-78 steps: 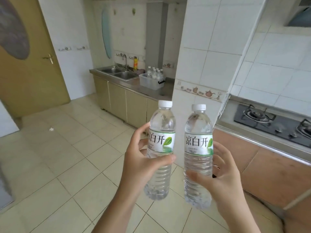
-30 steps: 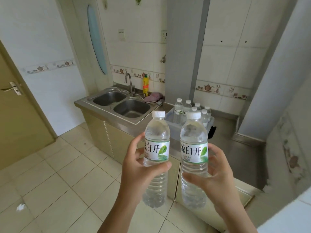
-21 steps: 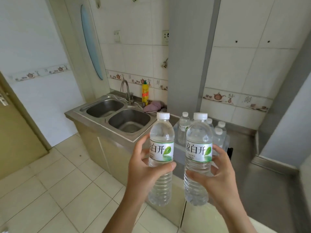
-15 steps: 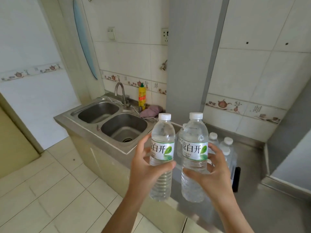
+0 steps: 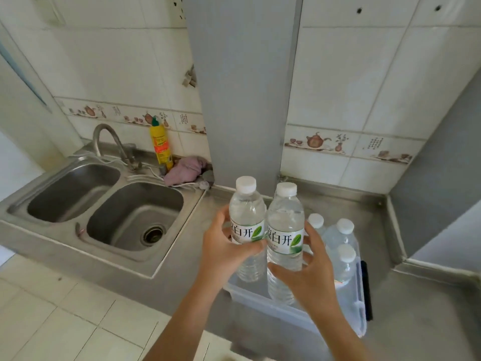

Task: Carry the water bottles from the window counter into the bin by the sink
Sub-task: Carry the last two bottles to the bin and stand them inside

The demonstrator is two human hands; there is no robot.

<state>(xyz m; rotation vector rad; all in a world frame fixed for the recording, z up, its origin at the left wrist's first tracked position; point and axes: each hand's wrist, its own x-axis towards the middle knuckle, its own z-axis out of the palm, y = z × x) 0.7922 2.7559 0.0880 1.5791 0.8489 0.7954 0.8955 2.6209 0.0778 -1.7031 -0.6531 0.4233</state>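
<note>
Two water bottles are in the air, upright and side by side, almost touching each other, just above the near left part of the bin [image 5: 299,312]. The left bottle [image 5: 246,222] is held by the left hand [image 5: 225,252], whose thumb and fingers are curled around the label and the ribbed body. The right bottle [image 5: 285,230] is held in the same way by the right hand [image 5: 309,272], with the thumb across the front below the label and the fingers behind. Both caps are on.

The bin is a clear plastic box that stands on the steel counter [image 5: 406,303], to the right of the double sink [image 5: 135,217]. At its right side stand already some capped bottles [image 5: 341,246], close together; the free room seems to be at the left, under the two that are carried.

The risk, I think, is in the lowering. If both bottles go down together, one can hit the near rim of the bin or the caps of the standing bottles and push them over. The bottoms are partly hidden by the hands, so the clearance is hard to judge. A bottle released too high may land tilted and fall.
</note>
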